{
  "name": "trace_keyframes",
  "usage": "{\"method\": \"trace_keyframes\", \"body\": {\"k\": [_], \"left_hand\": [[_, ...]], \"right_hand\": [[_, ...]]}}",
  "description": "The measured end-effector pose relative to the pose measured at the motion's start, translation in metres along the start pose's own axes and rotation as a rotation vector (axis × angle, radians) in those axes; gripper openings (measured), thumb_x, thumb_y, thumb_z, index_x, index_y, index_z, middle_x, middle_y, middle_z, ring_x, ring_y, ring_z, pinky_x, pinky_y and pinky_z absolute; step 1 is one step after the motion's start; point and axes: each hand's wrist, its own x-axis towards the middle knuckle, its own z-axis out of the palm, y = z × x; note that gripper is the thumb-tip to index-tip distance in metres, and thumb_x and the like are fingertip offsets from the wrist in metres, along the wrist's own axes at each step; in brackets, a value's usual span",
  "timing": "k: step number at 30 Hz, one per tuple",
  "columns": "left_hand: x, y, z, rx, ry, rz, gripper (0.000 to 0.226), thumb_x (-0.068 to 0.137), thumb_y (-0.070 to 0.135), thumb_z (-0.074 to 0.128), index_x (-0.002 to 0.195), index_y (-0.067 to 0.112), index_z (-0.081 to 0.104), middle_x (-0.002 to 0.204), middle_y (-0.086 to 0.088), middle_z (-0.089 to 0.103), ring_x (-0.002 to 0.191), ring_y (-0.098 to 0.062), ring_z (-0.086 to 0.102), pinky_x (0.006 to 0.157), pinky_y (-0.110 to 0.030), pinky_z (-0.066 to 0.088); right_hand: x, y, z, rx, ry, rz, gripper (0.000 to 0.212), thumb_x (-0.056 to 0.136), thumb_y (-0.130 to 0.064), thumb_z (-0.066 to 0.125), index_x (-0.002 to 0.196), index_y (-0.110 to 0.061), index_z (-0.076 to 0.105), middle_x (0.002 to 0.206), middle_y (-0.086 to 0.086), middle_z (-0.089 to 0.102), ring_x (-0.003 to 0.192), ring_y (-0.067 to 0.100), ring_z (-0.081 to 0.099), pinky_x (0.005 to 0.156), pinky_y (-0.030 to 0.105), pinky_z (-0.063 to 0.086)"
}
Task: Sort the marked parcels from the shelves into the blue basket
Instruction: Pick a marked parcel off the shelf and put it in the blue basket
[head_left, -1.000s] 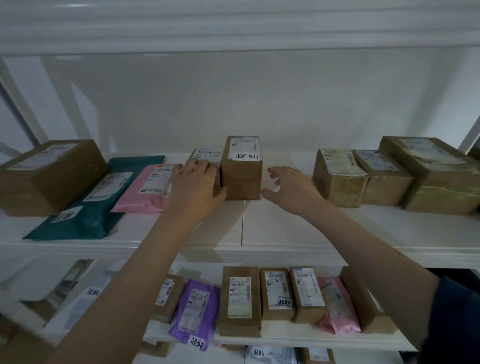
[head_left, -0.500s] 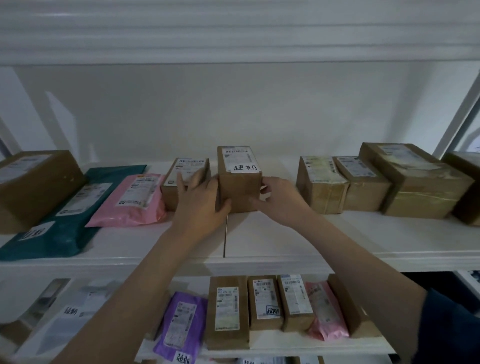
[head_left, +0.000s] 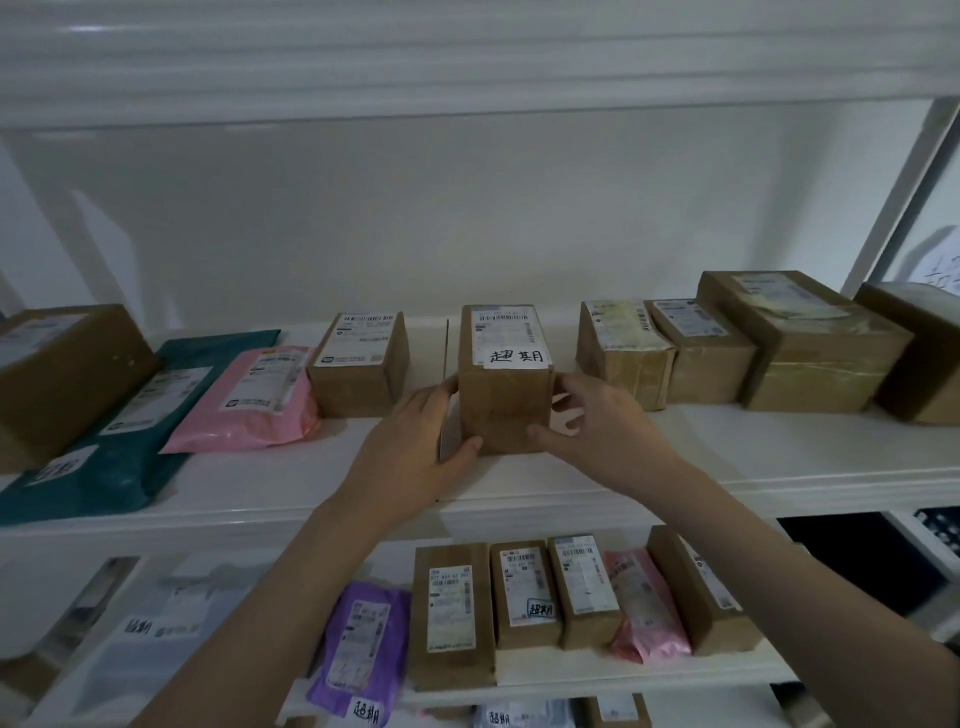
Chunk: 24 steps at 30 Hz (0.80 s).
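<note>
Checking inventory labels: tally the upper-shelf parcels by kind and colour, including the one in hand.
Brown cardboard boxes: 7, counting the marked box held between left hand and right hand
Teal poly mailer: 1
Pink poly mailer: 1
Total: 9

Single head-worn view — no second camera, so no shared part. Faces straight ahead at white shelves, tilted slightly down. Close: both forearms reach in from bottom edge. Upper shelf near eye level; lower shelf seen from above — wide-angle bends edges, top blurred.
</note>
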Motion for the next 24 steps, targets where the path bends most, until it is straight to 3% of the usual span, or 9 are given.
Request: {"method": "trace_keyframes", "body": {"k": [7,10,13,15,18,21,24], "left_hand": [[0.016,0.014,-0.004,-0.105,0.001,-0.044,0.070,0.093,0.041,0.068,0.152,0.021,0.035,0.149,0.001,0.046,0.134,-0.015,0.046,0.106,-0.037,0.046],[0.019,0.024,-0.016,-0.064,0.122,-0.004,0.070,0.093,0.038,0.069,0.151,0.017,0.035,0.148,0.000,0.046,0.129,-0.012,0.047,0.096,-0.033,0.050],[0.016,0.039,-0.038,-0.036,0.300,0.025,0.069,0.090,0.038,0.069,0.148,0.015,0.039,0.143,-0.002,0.049,0.124,-0.011,0.047,0.085,-0.027,0.048],[0.014,0.047,-0.051,-0.046,0.388,0.075,0.069,0.090,0.035,0.070,0.147,0.011,0.041,0.144,-0.005,0.050,0.129,-0.014,0.049,0.092,-0.027,0.048],[0.011,0.051,-0.062,0.002,0.470,0.168,0.067,0.091,0.029,0.074,0.146,0.004,0.044,0.145,-0.009,0.051,0.133,-0.021,0.051,0.102,-0.028,0.048],[0.008,0.052,-0.065,-0.003,0.479,0.177,0.066,0.091,0.027,0.074,0.145,0.004,0.045,0.145,-0.009,0.051,0.134,-0.021,0.052,0.104,-0.030,0.048],[0.005,0.052,-0.066,0.000,0.453,0.147,0.066,0.091,0.030,0.074,0.145,0.005,0.046,0.145,-0.007,0.052,0.133,-0.019,0.052,0.103,-0.023,0.045]], "right_hand": [[0.020,-0.007,0.003,-0.044,-0.005,0.021,0.057,0.083,-0.043,0.075,0.131,-0.019,0.055,0.118,-0.006,0.061,0.100,0.010,0.059,0.086,0.031,0.055],[0.015,-0.020,-0.008,-0.042,0.119,-0.072,0.060,0.086,-0.039,0.072,0.138,-0.019,0.050,0.117,-0.005,0.055,0.103,0.013,0.058,0.086,0.029,0.052],[0.004,-0.037,-0.026,0.050,0.282,-0.239,0.067,0.087,-0.033,0.071,0.147,-0.017,0.044,0.127,-0.006,0.056,0.101,0.001,0.052,0.086,0.021,0.051],[-0.003,-0.047,-0.039,0.045,0.366,-0.321,0.067,0.087,-0.029,0.071,0.147,-0.013,0.044,0.131,-0.005,0.056,0.104,-0.005,0.047,0.087,0.013,0.047],[-0.010,-0.058,-0.051,0.034,0.436,-0.392,0.068,0.087,-0.023,0.073,0.147,-0.008,0.044,0.137,-0.002,0.055,0.117,0.000,0.049,0.094,0.013,0.046],[-0.012,-0.061,-0.054,0.035,0.443,-0.424,0.070,0.085,-0.020,0.075,0.146,-0.006,0.044,0.137,0.001,0.055,0.120,0.006,0.053,0.094,0.014,0.048],[-0.014,-0.061,-0.050,0.035,0.430,-0.429,0.071,0.085,-0.019,0.076,0.146,-0.005,0.044,0.136,0.001,0.056,0.119,0.003,0.051,0.094,0.012,0.046]]}}
